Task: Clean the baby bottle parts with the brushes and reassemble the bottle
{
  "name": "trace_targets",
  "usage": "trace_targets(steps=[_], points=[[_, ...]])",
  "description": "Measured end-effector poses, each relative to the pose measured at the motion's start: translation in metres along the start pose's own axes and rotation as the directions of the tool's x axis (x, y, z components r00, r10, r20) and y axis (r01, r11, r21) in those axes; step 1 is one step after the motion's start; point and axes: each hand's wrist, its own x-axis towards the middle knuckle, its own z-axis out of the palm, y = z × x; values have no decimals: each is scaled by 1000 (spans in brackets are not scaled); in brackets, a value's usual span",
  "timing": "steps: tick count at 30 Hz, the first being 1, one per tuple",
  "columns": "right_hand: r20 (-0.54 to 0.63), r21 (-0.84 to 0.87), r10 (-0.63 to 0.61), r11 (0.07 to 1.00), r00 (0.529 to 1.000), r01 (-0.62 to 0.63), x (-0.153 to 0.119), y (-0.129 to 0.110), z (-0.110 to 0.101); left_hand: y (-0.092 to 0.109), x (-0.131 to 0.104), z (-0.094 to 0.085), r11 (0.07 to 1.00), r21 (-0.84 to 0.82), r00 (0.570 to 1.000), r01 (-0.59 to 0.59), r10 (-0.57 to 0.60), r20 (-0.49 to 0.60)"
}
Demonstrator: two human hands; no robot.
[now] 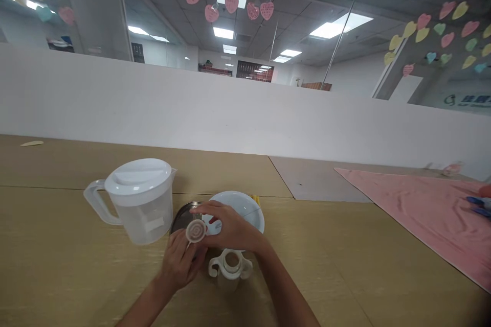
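My left hand (180,260) is closed around a small pale round part (196,231) with concentric rings on its face. My right hand (226,225) reaches over it from the right, fingers curved, thumb beside the part; whether its fingertips grip anything is unclear. Just below my right hand stands an open white cup (230,268) with two handles. Behind my hands lie a white bowl (249,209) and a dark metal dish (182,217), both partly covered by my hands. A clear pitcher (143,214) with a white lid stands to the left.
Something yellow (255,199) shows behind the bowl. A pink cloth (414,209) covers the right side, with blue-handled items (479,204) on it. A thin yellowish piece (32,143) lies far left. A white low wall (230,117) runs along the back edge.
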Motion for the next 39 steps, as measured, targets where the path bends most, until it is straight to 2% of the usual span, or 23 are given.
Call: trace_targets(steps=[4, 8, 10, 12, 15, 18, 20, 22, 25, 27, 30, 32, 35, 39], points=[[16, 33, 0, 999, 1000, 0, 0, -2, 0, 3, 0, 0, 998, -46, 999, -34, 36, 37], [0, 290, 93, 953, 996, -89, 0, -1, -12, 0, -4, -2, 982, -186, 997, -36, 47, 57], [-51, 410, 161, 903, 986, -126, -1, 3, -21, -3, -5, -2, 968, -249, 997, 9, 9, 70], [-102, 431, 218, 889, 971, -154, -3, 10, -29, -6, -4, -1, 963, -250, 993, 96, -76, 87], [-92, 318, 310, 910, 946, -267, -7, 26, -40, -11, -3, 3, 952, -169, 958, 257, -228, 171], [-24, 95, 380, 922, 925, -376, -10, 44, -46, -15, -3, 8, 925, -91, 899, 369, -330, 289], [23, -77, 423, 904, 906, -420, -12, 54, -48, -17, -4, 11, 909, -59, 869, 412, -373, 325], [88, -237, 489, 857, 868, -458, -13, 62, -47, -18, -6, 12, 898, -47, 854, 437, -397, 337], [154, -466, 608, 740, 779, -486, -13, 70, -39, -17, -6, 11, 886, -54, 839, 460, -414, 353], [147, -562, 662, 667, 735, -489, -12, 75, -30, -16, -6, 10, 880, -57, 830, 472, -422, 365], [116, -634, 700, 599, 705, -490, -8, 82, -15, -16, -8, 11, 869, -42, 804, 493, -437, 403], [98, -665, 703, 573, 704, -479, -5, 83, -5, -17, -10, 12, 858, -16, 773, 514, -455, 441], [82, -676, 676, 578, 733, -457, -1, 83, 8, -17, -13, 14, 837, 29, 717, 546, -484, 502], [100, -610, 579, 678, 809, -409, 5, 82, 18, -16, -15, 15, 826, 67, 667, 560, -497, 554]])
